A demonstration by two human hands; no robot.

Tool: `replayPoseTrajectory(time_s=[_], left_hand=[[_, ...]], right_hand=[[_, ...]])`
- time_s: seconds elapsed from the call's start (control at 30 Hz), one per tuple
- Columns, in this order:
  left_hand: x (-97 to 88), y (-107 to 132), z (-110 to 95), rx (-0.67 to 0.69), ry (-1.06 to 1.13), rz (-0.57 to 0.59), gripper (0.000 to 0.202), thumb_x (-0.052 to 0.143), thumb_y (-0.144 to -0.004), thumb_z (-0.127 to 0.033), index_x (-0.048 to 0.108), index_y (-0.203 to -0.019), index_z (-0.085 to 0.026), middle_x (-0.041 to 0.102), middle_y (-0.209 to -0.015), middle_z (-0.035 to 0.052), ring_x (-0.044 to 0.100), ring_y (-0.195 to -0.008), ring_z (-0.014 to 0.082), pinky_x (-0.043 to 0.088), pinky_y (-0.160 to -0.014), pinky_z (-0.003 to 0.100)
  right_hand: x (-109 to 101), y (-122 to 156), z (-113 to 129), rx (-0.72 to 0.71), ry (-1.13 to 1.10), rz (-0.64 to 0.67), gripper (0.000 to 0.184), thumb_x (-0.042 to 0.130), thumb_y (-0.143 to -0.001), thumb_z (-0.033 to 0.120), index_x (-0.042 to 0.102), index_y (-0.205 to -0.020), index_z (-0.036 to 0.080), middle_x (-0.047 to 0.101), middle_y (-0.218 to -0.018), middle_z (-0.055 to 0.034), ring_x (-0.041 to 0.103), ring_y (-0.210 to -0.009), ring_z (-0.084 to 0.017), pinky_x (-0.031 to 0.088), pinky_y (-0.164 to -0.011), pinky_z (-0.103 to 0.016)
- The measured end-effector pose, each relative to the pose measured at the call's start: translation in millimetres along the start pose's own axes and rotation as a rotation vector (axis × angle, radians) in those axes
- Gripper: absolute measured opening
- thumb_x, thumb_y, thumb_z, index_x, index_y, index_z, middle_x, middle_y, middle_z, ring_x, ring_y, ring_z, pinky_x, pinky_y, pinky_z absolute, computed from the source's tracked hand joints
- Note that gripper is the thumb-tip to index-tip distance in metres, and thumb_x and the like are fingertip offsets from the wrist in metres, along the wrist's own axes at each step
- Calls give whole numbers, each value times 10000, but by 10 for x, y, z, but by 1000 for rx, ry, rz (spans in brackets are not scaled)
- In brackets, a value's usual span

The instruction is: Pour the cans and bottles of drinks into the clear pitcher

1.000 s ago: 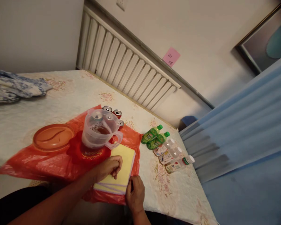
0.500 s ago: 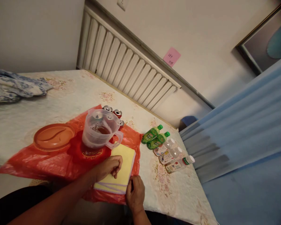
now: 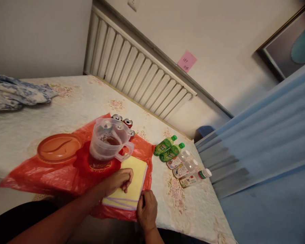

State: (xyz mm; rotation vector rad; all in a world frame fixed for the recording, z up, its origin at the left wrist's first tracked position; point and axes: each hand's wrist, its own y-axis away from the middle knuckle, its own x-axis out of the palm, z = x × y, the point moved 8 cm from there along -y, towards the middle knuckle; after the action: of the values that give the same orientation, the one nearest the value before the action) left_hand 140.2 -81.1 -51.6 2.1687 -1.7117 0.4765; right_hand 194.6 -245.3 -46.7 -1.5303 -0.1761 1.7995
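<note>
My left hand (image 3: 122, 179) rests loosely curled on a stack of yellow cloths (image 3: 136, 169) with pale purple edging, nothing visible in its fingers. Against the stack's lower right corner lies my right hand (image 3: 147, 208), also curled in a loose fist. Beyond my left hand stands a clear plastic jug (image 3: 99, 144), its handle toward the right; some brown, foamy liquid is inside. An orange round lid or plate (image 3: 58, 149) lies left of the jug. A red plastic bag (image 3: 48, 174) is spread flat beneath the jug, lid and cloths.
Several drink cans (image 3: 127, 122) stand behind the jug, partly hidden by it. To the right lie green-capped bottles (image 3: 165, 145) and white-capped bottles (image 3: 190, 179) in a row. A patterned cloth (image 3: 22, 93) is bunched at the far left. A radiator (image 3: 137, 64) and blue curtain (image 3: 256, 142) border the table.
</note>
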Motion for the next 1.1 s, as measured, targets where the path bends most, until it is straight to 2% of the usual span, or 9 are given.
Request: replayPoseTrajectory(time_s=[0.7, 0.87, 1.1], left_hand=[[-38, -2, -20, 34, 5, -25, 23, 481, -657, -213, 497, -647, -200, 500, -494, -63, 403, -399, 82, 347, -442, 209], [-23, 2, -16, 32, 14, -2, 25, 491, -676, -221, 504, -668, -201, 504, -501, -64, 401, -402, 83, 360, -446, 211], [11, 29, -101, 23, 28, -19, 19, 490, -627, -214, 503, -629, -200, 486, -488, -60, 381, -401, 83, 396, -453, 225]], right_hand=[[-12, 0, 9, -4, 2, -15, 181, 442, -869, 78, 546, -822, 219, 556, -750, -22, 549, -702, -185, 430, -643, -285], [-15, -4, 2, 4, 1, -14, 177, 446, -866, 82, 548, -822, 220, 563, -755, -26, 555, -704, -188, 431, -641, -288], [-17, -3, -23, 37, -74, -10, 176, 449, -871, 104, 564, -804, 217, 576, -744, -21, 564, -691, -178, 431, -631, -273]])
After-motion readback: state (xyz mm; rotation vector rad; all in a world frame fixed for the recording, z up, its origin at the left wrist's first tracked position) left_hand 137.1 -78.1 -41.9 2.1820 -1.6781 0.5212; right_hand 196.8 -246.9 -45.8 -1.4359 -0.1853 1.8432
